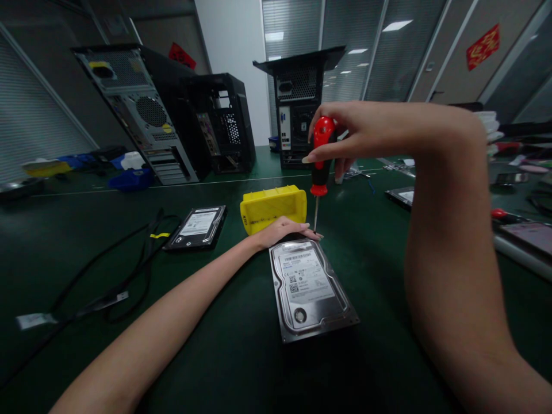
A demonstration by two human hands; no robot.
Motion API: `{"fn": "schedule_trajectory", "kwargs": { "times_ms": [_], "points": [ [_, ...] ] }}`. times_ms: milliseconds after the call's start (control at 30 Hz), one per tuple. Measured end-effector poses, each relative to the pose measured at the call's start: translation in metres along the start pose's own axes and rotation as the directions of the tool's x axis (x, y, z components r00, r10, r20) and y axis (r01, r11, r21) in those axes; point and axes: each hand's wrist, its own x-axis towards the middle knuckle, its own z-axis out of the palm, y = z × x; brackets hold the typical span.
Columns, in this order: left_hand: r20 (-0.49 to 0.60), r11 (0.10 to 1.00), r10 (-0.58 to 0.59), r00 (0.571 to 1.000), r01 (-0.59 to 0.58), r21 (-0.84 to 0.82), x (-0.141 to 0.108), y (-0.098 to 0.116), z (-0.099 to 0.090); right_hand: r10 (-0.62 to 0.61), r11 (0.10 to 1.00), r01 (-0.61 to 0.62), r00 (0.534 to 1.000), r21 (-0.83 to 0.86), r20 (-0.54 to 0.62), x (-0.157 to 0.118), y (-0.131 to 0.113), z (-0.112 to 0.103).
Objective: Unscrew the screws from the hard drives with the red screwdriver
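A silver hard drive [310, 287] with a white label lies on the green table, label up. My right hand [340, 138] is closed round the red and black handle of a screwdriver [323, 138], held upright with its shaft pointing down at the drive's far right corner. My left hand [284, 230] rests at the drive's far edge, fingers together and reaching to the screwdriver tip; what they pinch is too small to make out. Just behind that hand a yellow bin [273, 207] lies with its opening towards me, small dark bits inside.
A second hard drive [198, 227] and black cables [146, 259] lie at the left. Computer cases [155, 115] stand at the back, another [297, 109] behind the screwdriver. A blue bin [131, 179] is back left. More drives and tools lie at the right.
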Motion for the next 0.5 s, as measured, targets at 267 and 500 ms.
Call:
{"fn": "schedule_trajectory", "kwargs": {
  "times_ms": [267, 500],
  "points": [
    [-0.006, 1.0, -0.004, 1.0, 0.004, 0.002, 0.001, 0.003, 0.001, 0.022, 1.0, -0.022, 0.999, -0.009, -0.035, 0.01, 0.004, 0.003],
    [0.007, 1.0, 0.003, 1.0, -0.003, -0.026, 0.001, 0.002, 0.001, -0.066, 0.997, 0.069, 0.996, 0.045, -0.06, 0.011, 0.004, 0.005]
  ]
}}
